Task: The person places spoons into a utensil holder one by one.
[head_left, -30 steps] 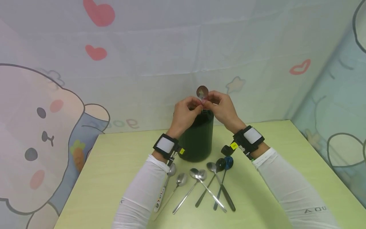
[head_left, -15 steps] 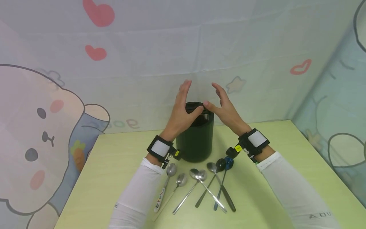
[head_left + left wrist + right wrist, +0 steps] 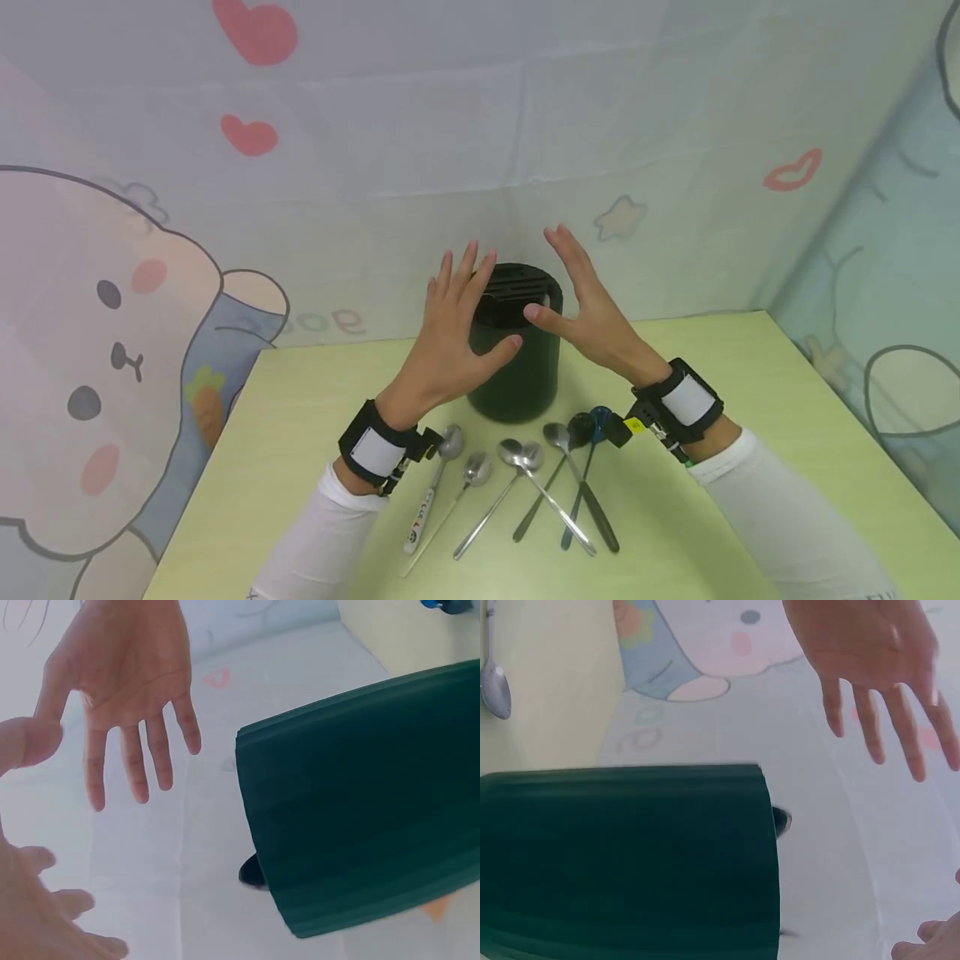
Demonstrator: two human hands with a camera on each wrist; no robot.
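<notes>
With a spoon's tip just showing inside the dark green holder (image 3: 515, 350), both the left hand (image 3: 450, 337) and right hand (image 3: 592, 312) hover empty and spread-fingered beside it, so the next move is probably gripping one of the spoons (image 3: 525, 492) lying just in front of the holder.

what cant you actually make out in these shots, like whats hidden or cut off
- Inside of the dark green holder: head view shows only its slotted top, so its contents are hidden.
- Holder's left side, head view: covered by the left hand.
- Holder's base, wrist views: cut off by the frame edge.
- Print on the white spoon handle: too small to read.
- Blue spoon: partly hidden by the wrist strap of the right hand.
</notes>
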